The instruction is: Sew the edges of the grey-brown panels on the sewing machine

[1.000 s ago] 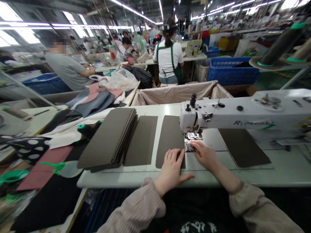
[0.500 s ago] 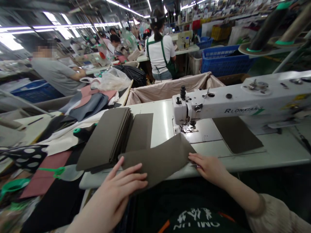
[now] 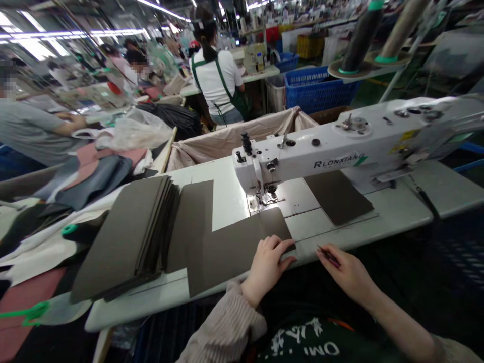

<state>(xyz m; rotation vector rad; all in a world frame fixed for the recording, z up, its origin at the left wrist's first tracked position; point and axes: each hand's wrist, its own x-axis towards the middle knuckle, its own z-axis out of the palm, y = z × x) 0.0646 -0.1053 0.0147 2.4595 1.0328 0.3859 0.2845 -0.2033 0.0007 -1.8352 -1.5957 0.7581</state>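
A flat dark olive-brown fabric panel [image 3: 230,252] lies on the sewing table, its right end below the needle area of the white sewing machine [image 3: 302,156]. My left hand [image 3: 266,264] rests on the panel's near right corner, fingers slightly bent, with thumb and index finger apart. Just off that corner, my right hand [image 3: 348,275] is closed on a small pointed tool [image 3: 329,257] with a dark reddish handle; its exact kind is unclear. Left of the panel stands a thick stack of like panels [image 3: 124,232]. Another single panel [image 3: 189,217] lies partly beneath the one I touch.
One more brown panel [image 3: 336,196] lies under the machine arm. Fabric scraps [image 3: 98,171] and a dark thread cone [image 3: 85,229] crowd the left side. Behind the table hangs a pinkish cloth-lined bin [image 3: 234,136]. Thread spools [image 3: 359,40] stand at upper right. Co-workers sit farther back.
The panel now lies flatter and farther left relative to the machine. My left hand has moved from its left end to its right corner. My right hand has let go of the panel's edge.
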